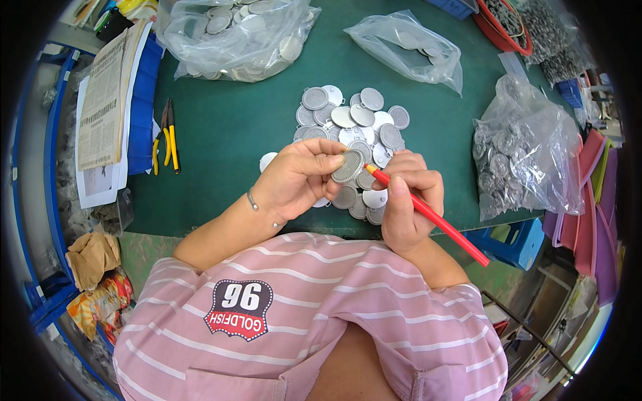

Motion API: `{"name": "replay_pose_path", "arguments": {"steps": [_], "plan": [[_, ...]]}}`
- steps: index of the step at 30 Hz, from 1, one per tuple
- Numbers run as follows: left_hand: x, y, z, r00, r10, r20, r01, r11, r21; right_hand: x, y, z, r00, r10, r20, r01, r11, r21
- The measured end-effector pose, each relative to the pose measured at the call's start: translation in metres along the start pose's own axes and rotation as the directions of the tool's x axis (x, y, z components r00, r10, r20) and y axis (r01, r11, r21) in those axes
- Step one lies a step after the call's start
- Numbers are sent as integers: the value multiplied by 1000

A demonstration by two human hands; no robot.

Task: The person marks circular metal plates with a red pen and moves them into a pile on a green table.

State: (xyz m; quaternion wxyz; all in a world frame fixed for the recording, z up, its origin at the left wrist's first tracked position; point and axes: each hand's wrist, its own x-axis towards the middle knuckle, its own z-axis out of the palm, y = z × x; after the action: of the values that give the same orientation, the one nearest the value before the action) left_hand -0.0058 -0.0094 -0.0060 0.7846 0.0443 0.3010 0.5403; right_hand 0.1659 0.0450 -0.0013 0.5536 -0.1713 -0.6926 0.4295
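My left hand [297,177] holds a round metal mesh disc [348,166] between thumb and fingers, tilted toward me. A red pencil-like tool [428,215] is gripped in my right hand [408,204], its tip touching the disc's right edge. Just beyond both hands lies a heap of similar round metal discs [354,120] with small tabs on the green table [227,127]. Some discs are partly hidden under my hands.
Clear plastic bags of discs lie at the back left [234,33], back centre [408,47] and right [525,154]. Yellow-handled pliers [168,137] rest at the left beside a blue bin [142,107] with papers. A red basket [505,23] stands back right.
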Motion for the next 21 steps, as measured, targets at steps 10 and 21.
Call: {"name": "replay_pose_path", "arguments": {"steps": [10,21], "plan": [[-1,0,2,1000,12,14,-12,999,-34,-1,-2,0,997,71,-25,-71,997,-15],[-4,3,20,992,89,-92,-64,968,243,6,-1,1,799,600,-40,-583,790,189]]}}
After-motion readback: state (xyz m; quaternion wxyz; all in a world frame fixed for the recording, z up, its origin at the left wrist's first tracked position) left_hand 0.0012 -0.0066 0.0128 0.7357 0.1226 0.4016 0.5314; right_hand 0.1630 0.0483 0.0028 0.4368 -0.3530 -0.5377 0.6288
